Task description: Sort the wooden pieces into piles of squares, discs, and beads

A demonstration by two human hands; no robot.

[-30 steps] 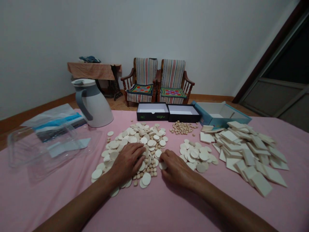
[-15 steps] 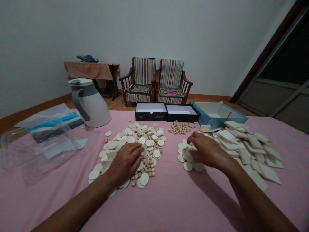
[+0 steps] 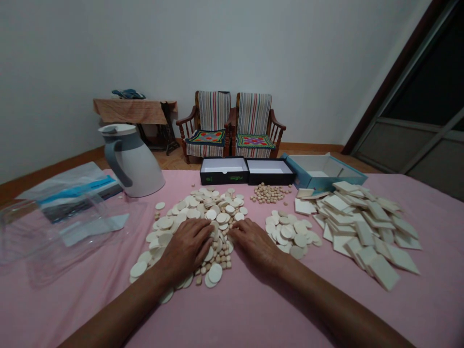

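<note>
A large mixed pile of pale wooden discs (image 3: 195,205) and small wooden cubes (image 3: 223,258) lies on the pink cloth. My left hand (image 3: 186,246) rests on this pile with its fingers curled over some discs; what its fingertips hold is hidden. At the pile's right edge, my right hand (image 3: 253,244) touches the pieces with bent fingers, their tips partly hidden. To the right of it lies a smaller heap of discs (image 3: 288,232). Small wooden beads (image 3: 270,193) form a group behind that heap. Square wooden tiles (image 3: 362,227) are heaped at the right.
Two black boxes (image 3: 224,178) and a blue box (image 3: 311,182) stand along the far edge of the pink cloth (image 3: 235,314). A white and grey jug (image 3: 139,169) and clear plastic trays (image 3: 83,217) are at the left. Two chairs (image 3: 252,116) stand beyond.
My right hand has moved left from the smaller disc heap to the large pile. The smaller heap now shows more discs. My left hand has stayed on the pile.
</note>
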